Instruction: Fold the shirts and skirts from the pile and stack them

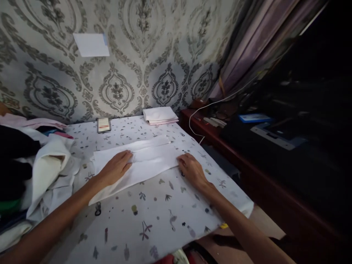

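Note:
A white folded garment [154, 156] lies lengthwise on the patterned sheet, with creases running along it; its exact kind does not show. My left hand [117, 168] rests on its left part, fingers stretched over the fabric and the thumb apart. At the garment's right end, my right hand [191, 168] has its fingers bent around the edge, closed on the cloth. The fingertips there are partly hidden.
A folded white and pink stack [161, 115] sits by the wall. Left of it lies a small blurred card or box [103, 125]. Heaped clothes [52, 165] fill the left side. Along the right runs a dark red wooden ledge [209, 128] with a white cable [189, 123].

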A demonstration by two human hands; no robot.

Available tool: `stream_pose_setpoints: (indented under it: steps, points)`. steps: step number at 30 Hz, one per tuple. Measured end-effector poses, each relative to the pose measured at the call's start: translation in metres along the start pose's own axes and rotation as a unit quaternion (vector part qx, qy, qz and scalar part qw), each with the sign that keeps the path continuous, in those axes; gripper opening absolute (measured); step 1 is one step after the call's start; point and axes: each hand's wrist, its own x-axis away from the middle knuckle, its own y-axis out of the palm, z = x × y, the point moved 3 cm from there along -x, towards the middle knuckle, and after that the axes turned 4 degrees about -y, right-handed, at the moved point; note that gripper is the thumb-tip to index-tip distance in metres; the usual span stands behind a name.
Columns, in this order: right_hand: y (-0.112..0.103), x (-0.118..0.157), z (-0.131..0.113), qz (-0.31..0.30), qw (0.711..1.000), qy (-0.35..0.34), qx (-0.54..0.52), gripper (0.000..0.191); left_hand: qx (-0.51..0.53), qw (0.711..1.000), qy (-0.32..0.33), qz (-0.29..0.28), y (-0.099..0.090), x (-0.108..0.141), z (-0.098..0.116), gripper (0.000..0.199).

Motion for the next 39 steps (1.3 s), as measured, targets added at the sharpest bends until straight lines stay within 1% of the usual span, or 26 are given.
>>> stream_pose_setpoints:
  steps: [2, 4, 5, 7, 9, 12, 15, 18, 21, 23, 25, 27, 30, 32, 34, 36, 39]
  points:
    - [-0.006, 0.007, 0.017, -0.012, 0.998, 0.05, 0.021, 0.024, 0.007, 1.0, 0.026, -0.005, 0.0, -0.02, 0.01, 0.052]
    - [-0.009, 0.01, 0.024, -0.016, 0.995, 0.093, 0.039, 0.026, 0.024, 0.998, 0.062, -0.019, 0.002, -0.048, 0.025, 0.049]
    - [-0.009, 0.01, 0.024, -0.021, 0.993, 0.11, 0.049, 0.028, 0.033, 0.997, 0.068, -0.025, 0.004, -0.065, 0.032, 0.046]
    - [-0.01, 0.008, 0.02, -0.032, 0.989, 0.132, 0.067, 0.03, 0.047, 0.997, 0.048, -0.027, 0.011, -0.103, 0.042, 0.04]
    - [-0.009, 0.003, 0.015, -0.041, 0.986, 0.139, 0.081, 0.029, 0.052, 0.998, 0.007, -0.021, 0.017, -0.143, 0.048, 0.035]
    - [-0.009, -0.005, 0.01, -0.05, 0.985, 0.137, 0.096, 0.021, 0.06, 0.998, -0.031, -0.02, 0.025, -0.194, 0.052, 0.029]
    - [-0.008, -0.012, 0.013, -0.048, 0.988, 0.124, 0.077, 0.018, 0.087, 0.994, -0.056, -0.039, 0.03, -0.228, 0.054, 0.024]
    - [-0.005, -0.017, 0.02, -0.024, 0.992, 0.125, 0.021, 0.019, 0.133, 0.986, -0.067, -0.075, 0.035, -0.245, 0.056, 0.019]
    - [-0.002, -0.022, 0.026, 0.019, 0.987, 0.139, -0.083, 0.019, 0.186, 0.975, -0.068, -0.104, 0.033, -0.25, 0.059, 0.015]
    - [-0.001, -0.025, 0.022, 0.058, 0.97, 0.145, -0.184, 0.018, 0.223, 0.966, -0.068, -0.111, 0.026, -0.248, 0.058, 0.014]
    - [-0.003, -0.026, 0.01, 0.098, 0.948, 0.139, -0.27, 0.014, 0.26, 0.957, -0.066, -0.11, 0.014, -0.242, 0.053, 0.017]
    - [-0.006, -0.026, -0.009, 0.129, 0.934, 0.12, -0.309, 0.011, 0.296, 0.947, -0.061, -0.107, -0.002, -0.23, 0.044, 0.021]
    - [-0.007, -0.022, -0.048, 0.156, 0.939, 0.065, -0.299, 0.01, 0.344, 0.931, -0.054, -0.104, -0.023, -0.204, 0.024, 0.02]
    - [0.0, -0.017, -0.075, 0.147, 0.949, 0.005, -0.278, 0.013, 0.394, 0.91, -0.068, -0.111, -0.031, -0.184, 0.006, 0.02]
    - [0.014, -0.011, -0.098, 0.12, 0.959, -0.065, -0.249, 0.02, 0.442, 0.881, -0.104, -0.13, -0.033, -0.163, -0.013, 0.024]
    - [0.031, -0.004, -0.114, 0.084, 0.966, -0.133, -0.207, 0.024, 0.468, 0.858, -0.142, -0.156, -0.03, -0.144, -0.029, 0.028]
    - [0.053, 0.004, -0.124, 0.044, 0.969, -0.202, -0.133, 0.025, 0.496, 0.83, -0.172, -0.191, -0.024, -0.124, -0.043, 0.028]
